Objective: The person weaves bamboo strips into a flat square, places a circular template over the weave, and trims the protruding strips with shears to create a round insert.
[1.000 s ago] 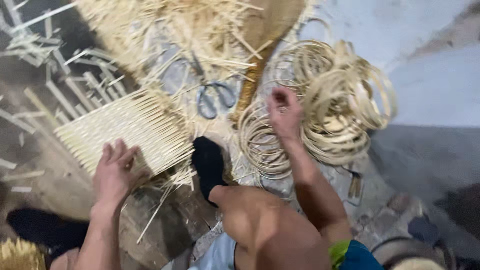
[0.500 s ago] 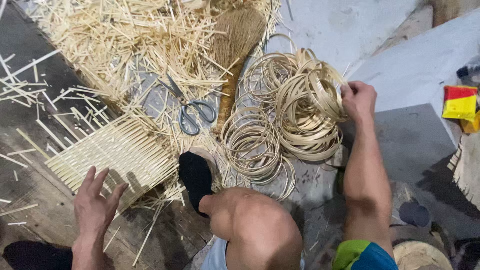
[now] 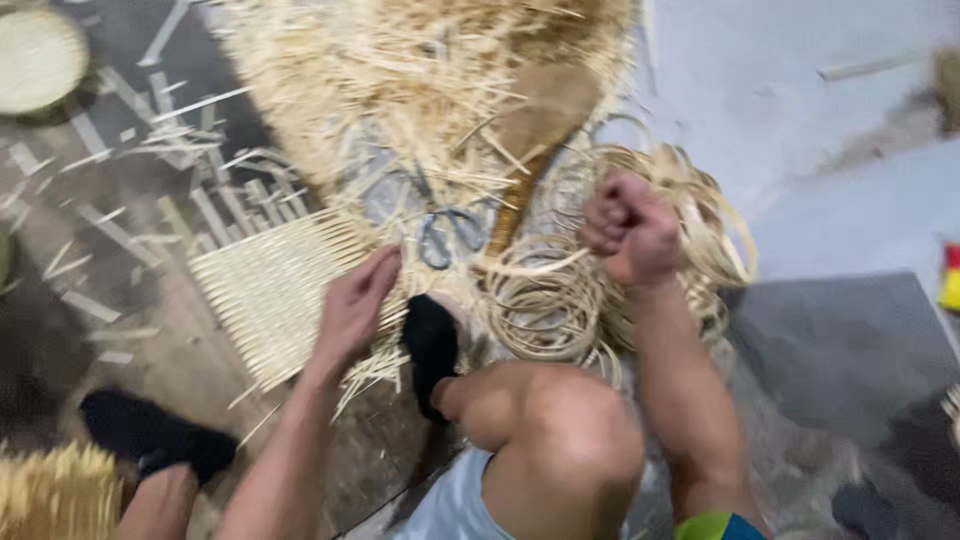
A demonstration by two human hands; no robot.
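1. The right hand (image 3: 630,230) sits right of centre in the frame, curled into a tight fist; a pale strip runs out from under it toward the left, so it appears clamped on a strand of the coiled cane (image 3: 560,310), though blur hides the exact grip.
2. The coiled cane lies in loose pale rings under and around that fist, spreading from just below the hand out to the right and down toward the knee (image 3: 560,440).
3. The left hand (image 3: 355,305) is at centre left, fingers together and stretched forward, lying flat on the right edge of the woven mat (image 3: 270,290); it grips nothing.
4. The woven mat, a panel of parallel pale slats, lies in the centre-left of the frame, reaching from under the left hand toward the left.
5. A pair of scissors (image 3: 450,235) with bluish handles lies between the two hands, just above the dark-socked foot (image 3: 432,350).
6. A brown broom (image 3: 545,120) stretches from the scissors toward the upper centre, partly buried in a heap of straw offcuts (image 3: 400,80).
7. A second dark-socked foot (image 3: 150,435) is at lower left, beside a bundle of yellow straw (image 3: 55,495).
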